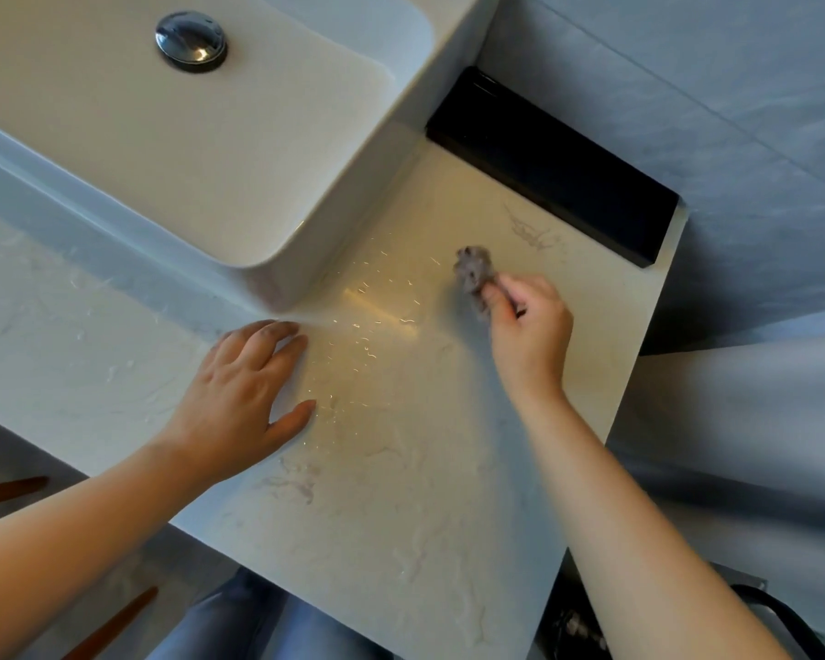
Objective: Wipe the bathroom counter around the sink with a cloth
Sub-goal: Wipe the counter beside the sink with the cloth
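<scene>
While your right hand (529, 321) pinches the bunched cloth (473, 273) in curled fingers (496, 290), it sits on the bench (401, 493) right of the sink (201, 135); the wet streaks lie leftward, toward your left hand (244, 397), pressed flat, fingers straight.

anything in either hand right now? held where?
Right hand pinches a small grey cloth by its near end. Left hand holds nothing, flat on the counter.
</scene>
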Action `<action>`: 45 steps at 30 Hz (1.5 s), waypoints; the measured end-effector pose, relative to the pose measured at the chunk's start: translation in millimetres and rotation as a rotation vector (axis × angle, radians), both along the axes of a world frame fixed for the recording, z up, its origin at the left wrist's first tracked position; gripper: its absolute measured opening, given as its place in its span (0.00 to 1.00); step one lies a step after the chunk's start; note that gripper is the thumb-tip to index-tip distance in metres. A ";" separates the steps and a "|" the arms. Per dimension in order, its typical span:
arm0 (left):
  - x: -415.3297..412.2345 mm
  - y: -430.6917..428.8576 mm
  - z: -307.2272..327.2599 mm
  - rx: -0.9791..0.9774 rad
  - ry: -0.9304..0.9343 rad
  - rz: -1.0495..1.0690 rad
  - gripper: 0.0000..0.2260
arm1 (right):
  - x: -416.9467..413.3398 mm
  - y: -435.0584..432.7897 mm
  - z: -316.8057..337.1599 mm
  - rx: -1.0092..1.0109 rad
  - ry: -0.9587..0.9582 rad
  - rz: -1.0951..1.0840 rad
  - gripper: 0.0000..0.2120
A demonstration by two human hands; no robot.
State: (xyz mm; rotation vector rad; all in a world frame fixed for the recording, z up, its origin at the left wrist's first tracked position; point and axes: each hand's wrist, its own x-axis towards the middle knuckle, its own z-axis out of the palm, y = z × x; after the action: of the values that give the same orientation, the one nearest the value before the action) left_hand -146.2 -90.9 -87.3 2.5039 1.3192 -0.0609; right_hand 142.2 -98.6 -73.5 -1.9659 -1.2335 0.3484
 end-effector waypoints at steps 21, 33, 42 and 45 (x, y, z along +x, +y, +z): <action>-2.4 -1.0 -11.0 0.019 -0.106 0.029 0.29 | -30.2 32.6 -40.1 -0.033 -0.119 0.078 0.09; -28.2 -7.4 -6.2 -0.039 -0.170 0.035 0.29 | -54.9 0.6 -15.0 -0.112 -0.005 0.321 0.05; -45.1 -6.2 -6.7 -0.004 -0.068 0.062 0.32 | -26.4 103.5 -24.3 -0.083 -0.164 0.060 0.08; -48.5 -7.5 -11.9 -0.008 -0.013 0.043 0.34 | -41.3 101.1 -33.0 -0.066 -0.194 0.044 0.08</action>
State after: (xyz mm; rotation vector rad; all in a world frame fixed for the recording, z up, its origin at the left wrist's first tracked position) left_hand -194.7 -98.4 -99.2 2.4642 1.3645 -0.0396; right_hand 100.8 2.6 -106.5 -2.0702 -1.4055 0.2271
